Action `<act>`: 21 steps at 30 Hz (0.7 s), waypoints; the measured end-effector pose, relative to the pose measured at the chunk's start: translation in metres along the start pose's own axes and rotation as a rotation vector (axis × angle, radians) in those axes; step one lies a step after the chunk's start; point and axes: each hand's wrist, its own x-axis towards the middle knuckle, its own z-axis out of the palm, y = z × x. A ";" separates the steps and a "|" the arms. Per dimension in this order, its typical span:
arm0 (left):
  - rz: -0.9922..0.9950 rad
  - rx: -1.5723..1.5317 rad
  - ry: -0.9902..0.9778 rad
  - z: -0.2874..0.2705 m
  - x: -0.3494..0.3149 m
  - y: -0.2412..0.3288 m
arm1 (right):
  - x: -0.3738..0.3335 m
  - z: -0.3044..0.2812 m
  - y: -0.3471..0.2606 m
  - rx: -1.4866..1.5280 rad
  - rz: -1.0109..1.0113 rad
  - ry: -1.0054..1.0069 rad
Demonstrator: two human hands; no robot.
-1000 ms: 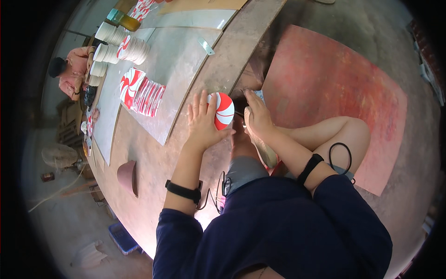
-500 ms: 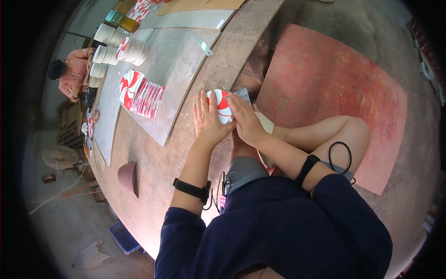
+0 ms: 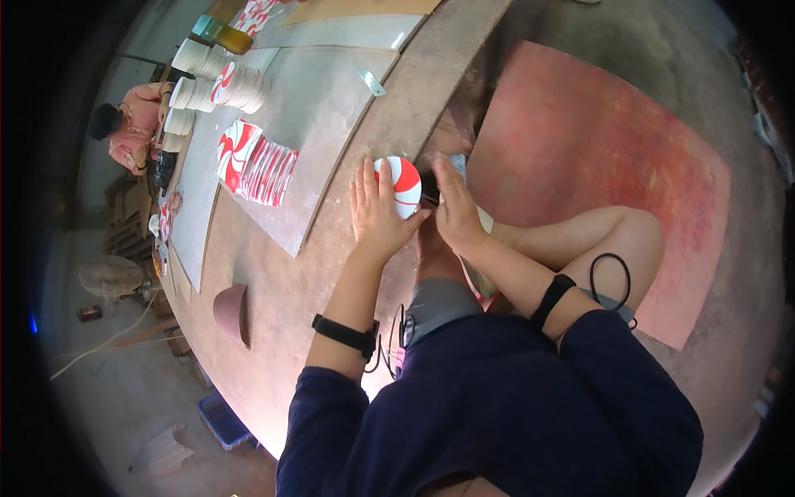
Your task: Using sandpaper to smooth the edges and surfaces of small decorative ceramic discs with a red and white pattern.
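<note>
A round disc with red and white swirl sections lies near the table's edge in front of me. My left hand rests over its left side, fingers stretched out flat and thumb by the lower right rim. Part of the disc is hidden beneath those fingers. Just right of the disc, my right hand is held apart from it with straight fingers and nothing visible in it. To the left, a leaning row of similar red and white discs sits on a grey sheet.
Stacks of pale discs and an amber bottle stand at the far left. A small metal strip lies on the sheet's right side. A curved brownish piece is nearer me. Beyond the table sits another person; a reddish board lies right.
My right hand has lifted off the disc and moved right, uncovering more of its red and white face. My left hand stays on the disc.
</note>
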 end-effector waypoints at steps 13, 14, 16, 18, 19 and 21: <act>0.004 0.021 -0.007 -0.009 0.000 -0.008 | -0.016 0.014 0.011 -0.065 0.063 -0.085; 0.092 0.026 -0.050 -0.013 0.001 -0.016 | -0.017 0.011 0.016 -0.073 0.112 -0.030; 0.251 0.125 -0.142 -0.028 0.000 -0.025 | -0.013 0.001 0.016 -0.063 0.127 0.016; 0.136 0.118 -0.169 -0.040 -0.004 -0.013 | -0.008 -0.002 0.014 -0.064 0.146 0.039; 0.021 0.113 -0.191 -0.045 -0.006 -0.008 | -0.007 -0.001 0.012 -0.031 0.167 0.046; -0.038 -0.038 -0.138 -0.025 -0.012 -0.006 | -0.005 0.001 0.010 0.002 0.191 0.054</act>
